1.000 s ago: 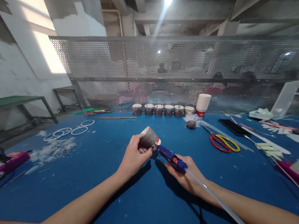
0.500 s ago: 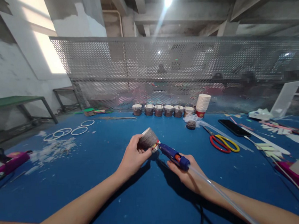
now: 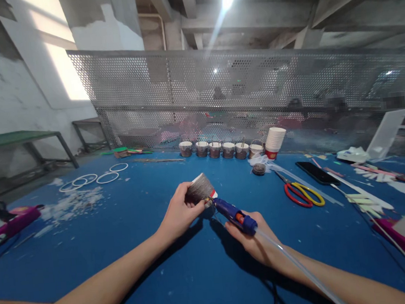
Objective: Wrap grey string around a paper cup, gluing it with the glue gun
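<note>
Blue tabletop [image 3: 178, 277]: above its middle, the left hand [image 3: 180, 207] grips a tilted, grey-wrapped paper cup [image 3: 201, 186]; the right hand [image 3: 255, 235] clasps a blue plastic glue gun [image 3: 230, 210], nozzle [image 3: 216, 200] at the cup's lower end. Slow, small turns, skin off the nozzle, should suit; brown-and-white cups [image 3: 215, 151] line the far edge.

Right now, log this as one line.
left hand: grey cup, tilted | right hand: glue gun, aimed at cup | table: scissors

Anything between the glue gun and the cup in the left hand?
Nothing visible. The right hand holds the glue gun with its tip right by the lower end of the tilted cup, which the left hand grips.
</note>
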The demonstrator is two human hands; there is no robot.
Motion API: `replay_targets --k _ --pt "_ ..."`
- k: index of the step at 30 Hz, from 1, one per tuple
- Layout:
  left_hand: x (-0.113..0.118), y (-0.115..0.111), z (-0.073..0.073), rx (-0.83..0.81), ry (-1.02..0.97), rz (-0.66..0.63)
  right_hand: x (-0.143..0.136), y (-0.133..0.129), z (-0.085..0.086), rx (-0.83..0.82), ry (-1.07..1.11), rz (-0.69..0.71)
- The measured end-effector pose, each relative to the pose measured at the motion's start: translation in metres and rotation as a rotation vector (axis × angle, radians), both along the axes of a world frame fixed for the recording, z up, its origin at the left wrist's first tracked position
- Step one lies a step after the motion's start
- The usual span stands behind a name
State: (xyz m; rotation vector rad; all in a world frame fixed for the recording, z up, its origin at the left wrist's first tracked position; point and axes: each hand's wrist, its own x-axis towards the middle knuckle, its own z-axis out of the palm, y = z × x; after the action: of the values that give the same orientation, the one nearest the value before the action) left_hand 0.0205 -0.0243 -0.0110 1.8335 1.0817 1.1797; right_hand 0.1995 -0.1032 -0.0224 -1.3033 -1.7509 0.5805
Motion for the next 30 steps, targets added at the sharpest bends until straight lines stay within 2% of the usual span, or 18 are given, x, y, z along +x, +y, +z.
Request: replay_targets --k 6,11,16,20,24,30 --pt "-0.003 -0.001 0.004 0.019 0.027 0.012 0.000 -0.005 0.010 -0.120 0.099 -0.101" --pt "-0.004 -0.001 0.005 0.025 0.027 -0.020 0.000 -0.006 0.011 -0.172 0.185 -0.063" --pt "-0.008 0.006 -0.002 0.046 0.019 -0.048 0.003 -0.003 0.010 -0.305 0.261 -0.040" --pt "-0.010 0.009 -0.004 0.058 0.006 -0.071 0.004 -0.002 0.009 -0.301 0.321 0.003" --pt "-0.012 0.009 -0.004 0.072 0.002 -0.081 0.005 -0.003 0.009 -0.299 0.281 0.041" --pt "-0.014 0.012 -0.006 0.071 -0.009 -0.096 0.006 -0.001 0.010 -0.289 0.323 0.020"
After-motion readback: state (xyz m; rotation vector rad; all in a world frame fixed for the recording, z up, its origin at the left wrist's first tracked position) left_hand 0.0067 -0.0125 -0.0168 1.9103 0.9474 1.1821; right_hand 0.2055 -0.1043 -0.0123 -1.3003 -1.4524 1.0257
